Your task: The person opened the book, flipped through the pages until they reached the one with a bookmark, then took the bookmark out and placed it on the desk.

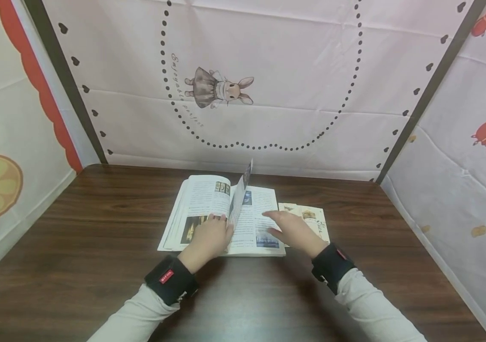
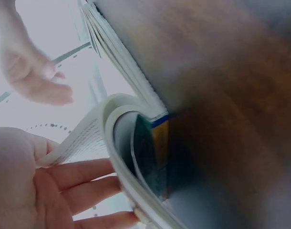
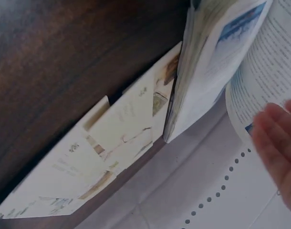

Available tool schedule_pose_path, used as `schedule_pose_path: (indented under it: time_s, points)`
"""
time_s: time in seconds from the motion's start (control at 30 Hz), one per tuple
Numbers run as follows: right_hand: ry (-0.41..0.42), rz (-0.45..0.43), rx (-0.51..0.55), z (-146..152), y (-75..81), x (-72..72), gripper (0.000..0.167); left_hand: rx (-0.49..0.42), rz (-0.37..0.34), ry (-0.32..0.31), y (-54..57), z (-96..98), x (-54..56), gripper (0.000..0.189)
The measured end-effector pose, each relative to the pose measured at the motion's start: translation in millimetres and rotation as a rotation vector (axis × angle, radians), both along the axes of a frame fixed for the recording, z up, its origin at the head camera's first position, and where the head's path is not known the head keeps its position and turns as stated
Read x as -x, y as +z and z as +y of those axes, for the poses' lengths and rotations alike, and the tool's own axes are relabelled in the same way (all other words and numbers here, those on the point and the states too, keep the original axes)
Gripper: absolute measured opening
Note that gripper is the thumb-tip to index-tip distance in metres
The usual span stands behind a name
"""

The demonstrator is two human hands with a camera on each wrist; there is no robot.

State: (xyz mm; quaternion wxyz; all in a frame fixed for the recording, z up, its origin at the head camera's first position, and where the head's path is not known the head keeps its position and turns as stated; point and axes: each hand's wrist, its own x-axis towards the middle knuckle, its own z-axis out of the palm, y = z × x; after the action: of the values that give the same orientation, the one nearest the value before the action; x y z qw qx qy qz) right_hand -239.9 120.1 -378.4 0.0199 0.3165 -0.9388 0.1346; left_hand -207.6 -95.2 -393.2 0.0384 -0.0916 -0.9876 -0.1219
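Dark wood-grain counter (image 1: 76, 247), bearing an open illustrated book (image 1: 200, 202) with one leaf (image 1: 239, 192) raised. The left hand (image 1: 210, 236) rested on its left pages, fingers extended; the right hand (image 1: 293, 229) hovered, grip apart, near printed cream cards (image 1: 316, 217).

Room to pass runs along the table (image 1: 98, 228)'s left and right edges; midway toward the far edge, the open book (image 1: 247, 232), its raised page (image 1: 238, 197) and printed cards (image 1: 319, 219) block passage.

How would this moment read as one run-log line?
book: lies open, page raised | left hand: holds book | right hand: near book's right side, holding nothing | cream papers: right of book
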Motion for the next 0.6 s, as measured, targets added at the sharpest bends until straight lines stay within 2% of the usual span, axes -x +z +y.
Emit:
schedule_pose_path:
  time_s: [0.1,0.2,0.27,0.33,0.43,0.5,0.6]
  points:
    - [0.022,-0.135,-0.104,1,-7.2,1.1,0.041,-0.034,0.021,-0.001,-2.3,-4.6,-0.5,0.047]
    - [0.055,-0.191,-0.162,2,-14.1,3.2,0.038,-0.091,0.044,0.0,-3.8,-9.3,-0.9,0.046]
    - [0.073,-0.194,-0.187,3,-17.1,4.6,0.038,-0.185,0.053,0.026,-3.7,-13.8,-1.5,0.046]
    - [0.084,-0.185,-0.183,2,-18.3,5.1,0.04,-0.307,0.06,0.08,-3.3,-19.4,-2.8,0.05]
    - [0.098,-0.165,-0.197,2,-18.5,5.1,0.042,-0.47,0.11,0.132,-3.1,-27.0,-4.6,0.061]
    - [0.098,-0.157,-0.212,1,-18.2,5.1,0.043,-0.516,0.161,0.135,-4.3,-30.1,-5.6,0.073]
    - [0.085,-0.154,-0.233,1,-18.5,5.9,0.046,-0.527,0.239,0.108,-6.7,-31.7,-6.2,0.096]
